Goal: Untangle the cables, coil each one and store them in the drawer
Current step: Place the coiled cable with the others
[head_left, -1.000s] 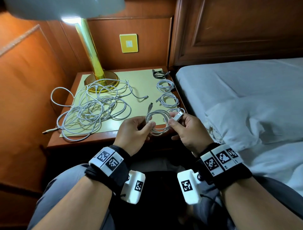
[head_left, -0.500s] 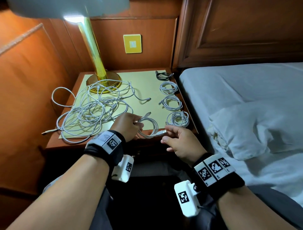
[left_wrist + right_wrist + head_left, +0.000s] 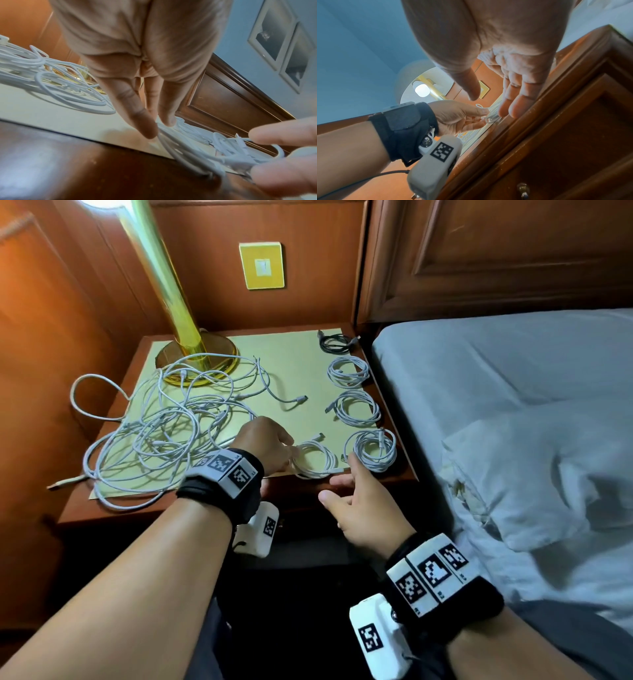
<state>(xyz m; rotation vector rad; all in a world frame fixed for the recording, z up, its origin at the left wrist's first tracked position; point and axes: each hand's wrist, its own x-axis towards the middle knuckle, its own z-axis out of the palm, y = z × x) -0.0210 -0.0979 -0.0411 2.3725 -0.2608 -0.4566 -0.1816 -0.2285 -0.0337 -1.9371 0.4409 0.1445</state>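
On the left half of the worktop [image 3: 301, 354] lay the tangle of white cables [image 3: 161, 436], loops overlapping and spilling past the yellow mat toward the wall side, with one plug end [image 3: 63, 483] trailing off its near-left corner. The brass lamp base [image 3: 197, 359] stood behind the tangle, some loops lying over its foot.

The left hand [image 3: 265, 445] sat just right of the tangle, at the near edge. Its grip was a pinch: thumb and fingertips [image 3: 149, 129] closed on the left rim of the freshly coiled white cable [image 3: 317, 458], which lay flat on the mat, its loops roughly level with the surface. In the left wrist view the strands ran out from under the fingertips toward the right, though blur made it hard to say how many turns were actually caught.

The right hand [image 3: 363, 505] hovered just near and right of that coil, fingers straight and spread, holding nothing; its fingertips were close to the coil's near-right rim but appeared apart from it.

Further right, along the bed-side edge, stood a column of finished coils: a black coil [image 3: 335, 342] at the back, then three white coils [image 3: 356, 407] running toward the near edge, the nearest just beside the new one.

The coming move turned on this: the tangle lay directly left of the left hand, well apart from the right, so the left hand was the nearer to draw out the next cable once it let go. The drawer knob [image 3: 523, 189] showed below the worktop's front, drawer closed.
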